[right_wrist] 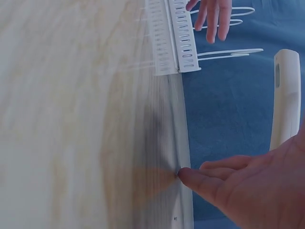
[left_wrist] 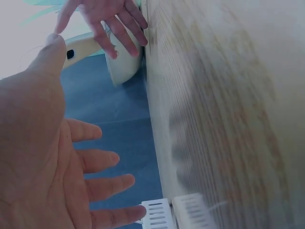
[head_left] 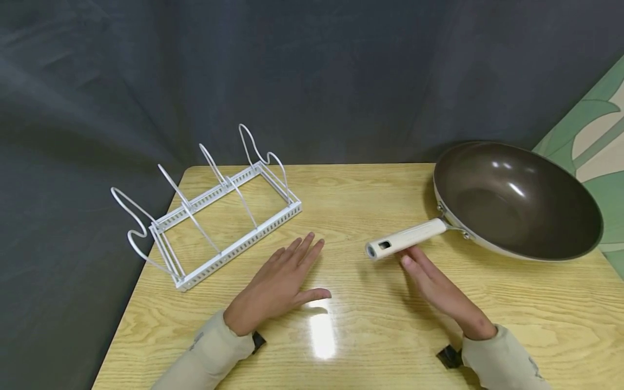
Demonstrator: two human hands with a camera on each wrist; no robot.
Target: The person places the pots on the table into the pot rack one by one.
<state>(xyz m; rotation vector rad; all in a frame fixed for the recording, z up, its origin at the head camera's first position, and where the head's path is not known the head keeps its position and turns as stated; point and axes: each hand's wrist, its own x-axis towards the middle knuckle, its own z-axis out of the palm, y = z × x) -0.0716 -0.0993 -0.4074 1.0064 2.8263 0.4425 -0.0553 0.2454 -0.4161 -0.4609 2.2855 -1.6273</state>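
Note:
A large wok [head_left: 517,206] with a dark brown inside stands at the right of the table. Its cream handle [head_left: 407,238] points toward the middle, raised off the tabletop. My right hand [head_left: 439,287] is just below the handle, fingers straight and thumb apart. In the right wrist view the handle [right_wrist: 286,100] rises beyond that hand's fingers [right_wrist: 209,183]. My left hand [head_left: 278,287] hovers over the table with fingers spread, nothing in it. Closest to it is a white wire rack [head_left: 244,238] with a slotted frame and several upright loops.
Pale wood forms the tabletop [head_left: 341,200], with a bright light reflection near the front. A dark cloth [head_left: 341,81] hangs behind and along the left side. Green leaf-patterned fabric [head_left: 599,135] shows at the far right.

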